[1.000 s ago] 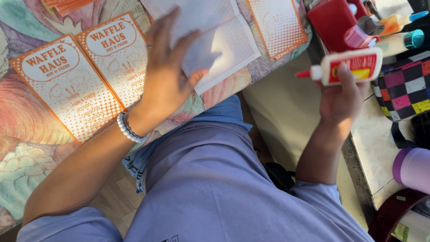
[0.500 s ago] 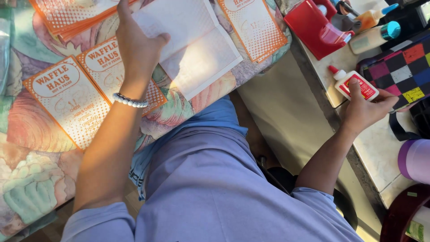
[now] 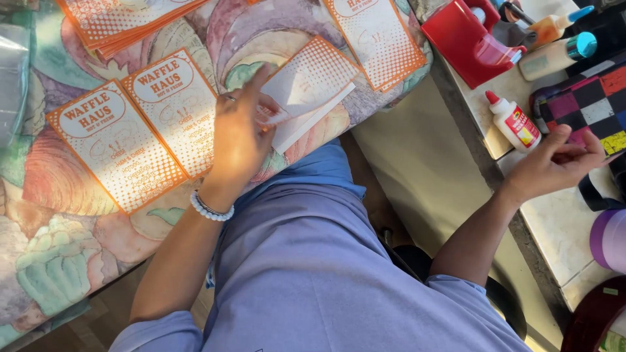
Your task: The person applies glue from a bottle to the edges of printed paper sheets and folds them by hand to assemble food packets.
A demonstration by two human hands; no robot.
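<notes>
We press a white card flat while the glue bottle stands by.

Our left hand (image 3: 238, 140) lies spread, fingers flat and gripping nothing, on the white card (image 3: 306, 98) near the front edge of the floral cushion (image 3: 59, 274), likely to keep it from sliding. Two orange printed cards (image 3: 140, 127) lie side by side just left of it, and another orange card (image 3: 378, 39) lies toward the far edge. Our right hand (image 3: 554, 163) hovers loosely curled and empty over the bench (image 3: 554, 228), just beside the upright white glue bottle (image 3: 514, 120). A red tape dispenser (image 3: 466, 39) sits at the bench's far edge.
</notes>
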